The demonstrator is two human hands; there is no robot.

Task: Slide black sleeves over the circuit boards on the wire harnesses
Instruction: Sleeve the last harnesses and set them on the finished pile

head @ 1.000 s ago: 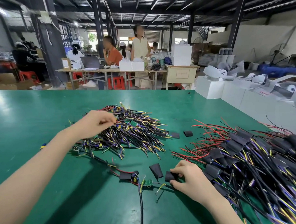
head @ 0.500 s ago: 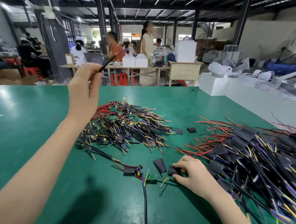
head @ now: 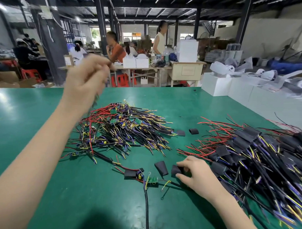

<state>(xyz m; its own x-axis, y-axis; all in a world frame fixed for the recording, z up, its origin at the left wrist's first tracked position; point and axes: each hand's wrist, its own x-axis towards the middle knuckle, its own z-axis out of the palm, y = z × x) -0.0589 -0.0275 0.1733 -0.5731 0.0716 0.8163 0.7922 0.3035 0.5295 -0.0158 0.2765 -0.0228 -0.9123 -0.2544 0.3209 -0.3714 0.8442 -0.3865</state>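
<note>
The table [head: 44, 114] is green. Mid-table, a pile [head: 122, 128] of black, red, yellow and purple wires carries green boards. Black sleeves [head: 161, 167] lie near its front; the right-edge heap [head: 248, 152] is black-sleeved.

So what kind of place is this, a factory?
Most likely a small electronics assembly workshop: a green worktable holds heaps of wire harnesses with bare circuit boards, a pile already in black sleeves, and other workers at tables behind.

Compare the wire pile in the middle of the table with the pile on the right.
The middle pile shows bare green circuit boards; the right pile shows black sleeves in their place. The middle pile is smaller and the right pile runs off the frame. Both lie on the green table and mix red, black, yellow and purple wires.
</note>
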